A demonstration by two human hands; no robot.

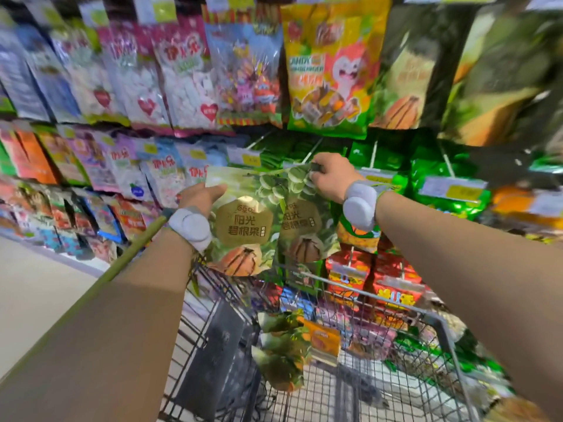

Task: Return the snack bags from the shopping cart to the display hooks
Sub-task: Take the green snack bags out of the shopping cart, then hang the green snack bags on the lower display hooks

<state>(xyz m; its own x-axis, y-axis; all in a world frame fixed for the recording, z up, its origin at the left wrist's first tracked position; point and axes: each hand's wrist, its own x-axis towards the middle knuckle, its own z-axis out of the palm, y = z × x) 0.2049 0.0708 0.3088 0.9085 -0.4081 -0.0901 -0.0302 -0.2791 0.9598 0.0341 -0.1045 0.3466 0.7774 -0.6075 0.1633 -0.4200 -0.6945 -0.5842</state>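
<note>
Two green pecan snack bags with gold labels hang side by side above the cart. My left hand (201,194) grips the top left corner of the left bag (243,220). My right hand (330,176) pinches the top edge of the right bag (301,226), close to the bare metal display hooks (312,150) in the green section. More of the same bags (281,345) and an orange packet (324,341) lie in the wire shopping cart (396,303) below.
Hanging snack bags fill the shelves: pink marshmallow bags (182,83) upper left, a yellow candy bag (332,65) above, green packs (438,175) to the right, red packs (393,278) beyond the cart. Pale floor (39,287) runs along the left.
</note>
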